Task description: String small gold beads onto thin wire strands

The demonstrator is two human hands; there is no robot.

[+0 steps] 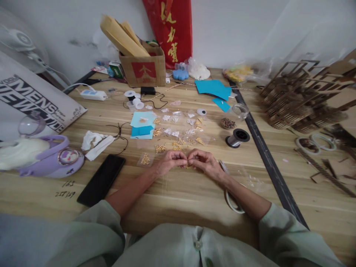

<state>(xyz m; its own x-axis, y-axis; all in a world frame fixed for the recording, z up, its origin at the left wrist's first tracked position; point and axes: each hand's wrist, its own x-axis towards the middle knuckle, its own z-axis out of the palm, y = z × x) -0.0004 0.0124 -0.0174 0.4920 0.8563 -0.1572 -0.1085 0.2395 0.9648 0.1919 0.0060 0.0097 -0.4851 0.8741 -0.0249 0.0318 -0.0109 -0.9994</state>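
Note:
My left hand (170, 161) and my right hand (203, 161) rest on the wooden table (178, 193), fingertips pinched together and touching each other at the middle. Between the fingertips is something tiny and gold that I cannot make out. Just beyond the hands lie several small clear bags of gold and silver beads (178, 133). A bag of gold beads (145, 159) sits left of my left hand. A spool of thin wire (237, 138) stands to the right, past my right hand.
A black phone (101, 179) lies at the left, beside a purple case (52, 157). Blue paper sheets (213, 89), a cardboard box (143, 66), a power strip (93, 95) and a small bowl of beads (228, 123) sit farther back. Laser-cut wooden frames (303, 100) fill the right side.

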